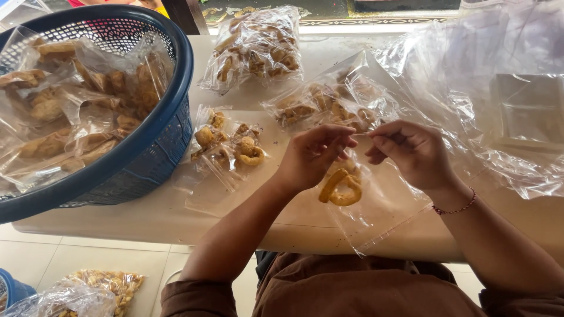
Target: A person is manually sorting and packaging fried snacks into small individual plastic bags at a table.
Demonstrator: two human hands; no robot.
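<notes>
A: Left hand (314, 155): status?
B: Pinched shut on the mouth of the clear bag (376, 205), thumb and forefinger together, directly in front of the table (147, 220) edge.
A: Right hand (411, 151)?
B: Likewise closed on the same bag mouth, fingertips just beside those of the left hand. Red bead bracelet (453, 209) at the wrist.
A: Bag contents and position?
B: Ring-shaped fried snacks (341, 186), golden, hanging low inside the bag, just below the left hand. Bag held above the table, lower end trailing over the near edge.
A: Surroundings, relative to the table?
B: On the left end, blue basket (164, 126), filled with packed snack bags. At centre, small filled packets (229, 145). Toward the far side, larger filled bags (255, 47). On the right end, heap of loose clear plastic (499, 100). Below the left end, on the tiled floor, further snack bags (106, 287).
</notes>
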